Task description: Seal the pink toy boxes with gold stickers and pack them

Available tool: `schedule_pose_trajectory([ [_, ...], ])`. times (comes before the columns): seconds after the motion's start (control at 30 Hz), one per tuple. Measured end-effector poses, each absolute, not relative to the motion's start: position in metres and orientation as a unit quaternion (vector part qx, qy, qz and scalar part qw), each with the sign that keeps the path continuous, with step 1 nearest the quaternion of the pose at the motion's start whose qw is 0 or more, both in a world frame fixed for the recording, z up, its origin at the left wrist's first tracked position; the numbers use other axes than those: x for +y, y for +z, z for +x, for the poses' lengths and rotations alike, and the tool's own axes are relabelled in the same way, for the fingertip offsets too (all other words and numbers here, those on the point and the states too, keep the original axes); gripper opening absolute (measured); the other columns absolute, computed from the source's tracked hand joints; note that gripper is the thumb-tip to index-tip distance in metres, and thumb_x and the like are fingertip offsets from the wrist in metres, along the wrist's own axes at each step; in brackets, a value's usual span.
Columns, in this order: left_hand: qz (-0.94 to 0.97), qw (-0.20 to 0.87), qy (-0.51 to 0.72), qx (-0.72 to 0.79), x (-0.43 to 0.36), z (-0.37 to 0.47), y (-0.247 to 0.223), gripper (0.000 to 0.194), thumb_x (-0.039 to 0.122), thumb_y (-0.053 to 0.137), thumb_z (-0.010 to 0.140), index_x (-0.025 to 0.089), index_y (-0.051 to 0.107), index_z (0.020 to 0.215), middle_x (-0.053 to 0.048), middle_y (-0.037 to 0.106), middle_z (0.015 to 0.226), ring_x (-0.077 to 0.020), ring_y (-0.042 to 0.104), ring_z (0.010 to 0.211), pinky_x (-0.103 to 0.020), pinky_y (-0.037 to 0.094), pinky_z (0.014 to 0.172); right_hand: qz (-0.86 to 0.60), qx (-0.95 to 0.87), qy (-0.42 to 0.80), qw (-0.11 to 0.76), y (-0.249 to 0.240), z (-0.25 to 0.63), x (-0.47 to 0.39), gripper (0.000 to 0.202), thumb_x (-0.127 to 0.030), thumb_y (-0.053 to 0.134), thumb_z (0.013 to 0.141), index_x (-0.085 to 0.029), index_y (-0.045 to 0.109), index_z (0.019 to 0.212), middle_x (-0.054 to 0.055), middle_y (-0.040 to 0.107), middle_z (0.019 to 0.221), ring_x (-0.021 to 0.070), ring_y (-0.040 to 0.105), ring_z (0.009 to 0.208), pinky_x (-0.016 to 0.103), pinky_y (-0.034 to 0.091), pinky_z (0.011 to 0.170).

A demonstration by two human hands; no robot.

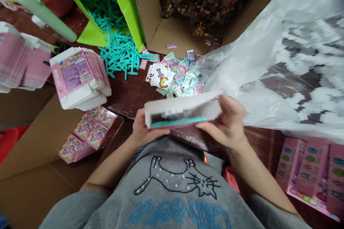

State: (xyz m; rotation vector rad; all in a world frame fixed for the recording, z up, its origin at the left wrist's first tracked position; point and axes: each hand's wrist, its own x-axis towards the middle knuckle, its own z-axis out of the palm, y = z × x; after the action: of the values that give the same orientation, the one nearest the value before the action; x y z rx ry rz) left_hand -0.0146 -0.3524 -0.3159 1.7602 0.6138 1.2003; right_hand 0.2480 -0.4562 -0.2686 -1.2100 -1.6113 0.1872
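Between my two hands is a small cardboard box [185, 102], tilted so its open side faces me. A teal stick [178, 121] lies along its lower edge, and something white and blurred shows behind it. My left hand [143, 128] grips the box's left end, thumb and fingers on either face. At the right end my right hand [228, 121] is closed on the corner by the flap. Just beyond the box lie small coloured sachets [185, 77] and printed pattern cards [162, 76]. Teal sticks [125, 53] spill out of a lime-green box [126, 7].
Flattened pink boxes [77, 75] stand stacked at left, above a carton [40, 139] holding packed pink boxes [88, 132]. A cardboard box [166, 35] with bags of coloured beads stands at the back. A plastic bag [236, 75] of white pieces and pink printed sheets [309, 171] lie right.
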Motion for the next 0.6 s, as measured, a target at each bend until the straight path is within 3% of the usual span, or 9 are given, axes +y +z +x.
schedule_pose_trajectory([
  [0.07, 0.719, 0.427, 0.482, 0.264, -0.348, -0.016, -0.317, 0.068, 0.041, 0.105, 0.069, 0.02, 0.069, 0.122, -0.004, 0.079, 0.105, -0.0214, 0.077, 0.091, -0.037, 0.064, 0.087, -0.501, -0.678, 0.108, 0.527, -0.281, 0.253, -0.451, 0.082, -0.041, 0.068, 0.105, -0.045, 0.023, 0.173, 0.009, 0.062, 0.15, 0.0283, 0.072, 0.125, 0.046, 0.067, 0.102],
  [0.13, 0.726, 0.402, 0.495, 0.259, -0.347, -0.016, -0.314, 0.062, 0.036, 0.105, 0.071, 0.018, 0.071, 0.12, -0.003, 0.079, 0.101, -0.0193, 0.077, 0.086, -0.034, 0.063, 0.083, -0.483, -0.668, 0.118, 0.553, -0.285, 0.255, -0.451, 0.084, -0.035, 0.07, 0.103, -0.046, 0.025, 0.173, 0.008, 0.056, 0.158, 0.0275, 0.068, 0.133, 0.046, 0.066, 0.105],
  [0.27, 0.742, 0.353, 0.53, 0.21, -0.351, -0.016, -0.303, 0.067, 0.04, 0.103, 0.074, 0.022, 0.07, 0.129, -0.002, 0.079, 0.1, -0.017, 0.076, 0.082, -0.029, 0.063, 0.075, -0.459, -0.679, 0.0, 0.573, -0.262, 0.251, -0.458, 0.088, -0.033, 0.082, 0.095, -0.053, 0.038, 0.168, 0.004, 0.052, 0.162, 0.0323, 0.058, 0.145, 0.056, 0.061, 0.114],
  [0.33, 0.756, 0.332, 0.527, 0.201, -0.354, -0.017, -0.299, 0.067, 0.041, 0.102, 0.076, 0.024, 0.071, 0.133, -0.003, 0.08, 0.103, -0.0188, 0.078, 0.085, -0.03, 0.064, 0.075, -0.469, -0.707, -0.083, 0.523, -0.248, 0.246, -0.462, 0.076, -0.034, 0.084, 0.093, -0.051, 0.052, 0.16, 0.003, 0.05, 0.164, 0.0344, 0.056, 0.144, 0.061, 0.055, 0.121],
  [0.43, 0.778, 0.321, 0.502, 0.199, -0.356, -0.02, -0.294, 0.068, 0.042, 0.101, 0.078, 0.025, 0.071, 0.137, -0.005, 0.081, 0.108, -0.0211, 0.08, 0.089, -0.032, 0.066, 0.077, -0.498, -0.733, -0.154, 0.436, -0.238, 0.244, -0.464, 0.038, -0.04, 0.087, 0.09, -0.041, 0.075, 0.126, -0.002, 0.043, 0.172, 0.0398, 0.05, 0.149, 0.067, 0.048, 0.125],
  [0.53, 0.791, 0.318, 0.489, 0.186, -0.357, -0.024, -0.291, 0.065, 0.042, 0.099, 0.079, 0.024, 0.072, 0.135, -0.005, 0.082, 0.106, -0.0197, 0.079, 0.085, -0.031, 0.065, 0.075, -0.542, -0.73, -0.102, 0.403, -0.237, 0.248, -0.467, 0.019, -0.046, 0.09, 0.087, -0.037, 0.079, 0.099, -0.007, 0.044, 0.172, 0.0516, 0.04, 0.157, 0.08, 0.034, 0.129],
  [0.6, 0.79, 0.318, 0.496, 0.17, -0.358, -0.025, -0.289, 0.067, 0.041, 0.1, 0.079, 0.025, 0.07, 0.138, -0.004, 0.082, 0.106, -0.0193, 0.079, 0.085, -0.03, 0.065, 0.075, -0.556, -0.722, -0.059, 0.407, -0.234, 0.25, -0.471, 0.019, -0.046, 0.091, 0.085, -0.043, 0.081, 0.101, -0.014, 0.036, 0.177, 0.0573, 0.029, 0.163, 0.086, 0.024, 0.13],
])
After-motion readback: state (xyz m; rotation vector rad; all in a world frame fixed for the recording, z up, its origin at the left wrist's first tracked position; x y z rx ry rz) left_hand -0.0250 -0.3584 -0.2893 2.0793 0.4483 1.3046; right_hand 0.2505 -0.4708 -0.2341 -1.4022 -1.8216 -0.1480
